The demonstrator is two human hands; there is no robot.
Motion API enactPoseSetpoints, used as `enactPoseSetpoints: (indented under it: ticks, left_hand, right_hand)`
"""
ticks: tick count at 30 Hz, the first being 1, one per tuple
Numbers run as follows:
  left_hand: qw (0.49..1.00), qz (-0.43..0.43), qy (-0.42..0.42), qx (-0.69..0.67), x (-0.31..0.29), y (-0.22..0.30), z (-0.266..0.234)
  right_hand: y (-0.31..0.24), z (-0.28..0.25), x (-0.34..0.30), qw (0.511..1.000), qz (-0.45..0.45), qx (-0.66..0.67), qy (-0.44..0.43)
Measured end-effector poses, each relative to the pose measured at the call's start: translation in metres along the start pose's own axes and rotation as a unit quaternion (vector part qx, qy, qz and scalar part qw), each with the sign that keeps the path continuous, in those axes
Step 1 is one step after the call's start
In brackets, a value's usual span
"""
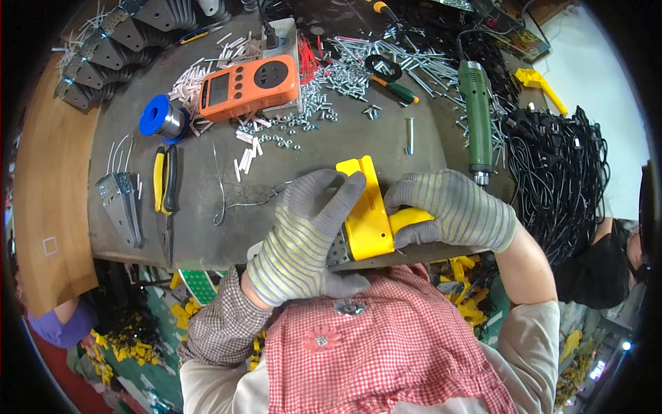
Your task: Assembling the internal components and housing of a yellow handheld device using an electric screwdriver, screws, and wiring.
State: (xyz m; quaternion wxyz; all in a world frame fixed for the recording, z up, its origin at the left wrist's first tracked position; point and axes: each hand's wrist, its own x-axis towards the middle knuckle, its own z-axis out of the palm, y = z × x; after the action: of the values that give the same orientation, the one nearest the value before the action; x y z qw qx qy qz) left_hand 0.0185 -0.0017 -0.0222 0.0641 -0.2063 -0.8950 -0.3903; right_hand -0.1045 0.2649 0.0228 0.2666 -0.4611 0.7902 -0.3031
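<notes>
Both gloved hands are at a yellow plastic housing (372, 224) with a handle, held over the table's near edge. My left hand (307, 224) grips its left side, thumb and fingers around it. Part of a grey perforated metal plate (338, 250) shows between that palm and the housing. My right hand (452, 210) is closed around the yellow handle on the right, its fingers curled over it. Left of my left hand, a thin bent wire (238, 205) lies on the table. Beyond the housing, a single long screw (410, 136) lies on the tabletop.
Yellow-handled pliers (165, 181), a metal bracket (121, 207) with wires and a blue solder spool (163, 119) lie left. An orange meter (248, 86) sits behind, among screws and white sleeves. On the right are a green electric screwdriver (476, 114) and black cables (558, 165).
</notes>
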Motion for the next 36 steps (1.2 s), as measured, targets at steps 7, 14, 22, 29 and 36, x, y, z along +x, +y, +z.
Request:
enactPoseSetpoints:
  ticks: [7,14,22,29,36]
  left_hand:
    - [0.998,0.007,-0.023,0.065,0.027,0.007,-0.002]
    - [0.999,-0.016,-0.029,0.026,0.019,0.004,0.001]
    - [0.999,-0.002,-0.025,0.024,0.020,0.001,0.004]
    - [0.999,-0.005,-0.039,0.035,0.027,0.001,0.004]
    - [0.997,-0.012,-0.047,0.052,0.025,-0.002,0.008]
  right_hand:
    - [-0.023,-0.001,-0.005,0.998,0.003,-0.057,0.024]
    - [0.008,-0.028,-0.025,0.860,0.048,-0.295,0.414]
    - [0.069,-0.029,-0.037,0.826,0.347,-0.226,0.382]
    - [0.000,0.002,-0.053,0.647,-0.027,0.517,0.559]
    - [0.016,0.009,-0.039,0.501,-0.220,0.708,0.447]
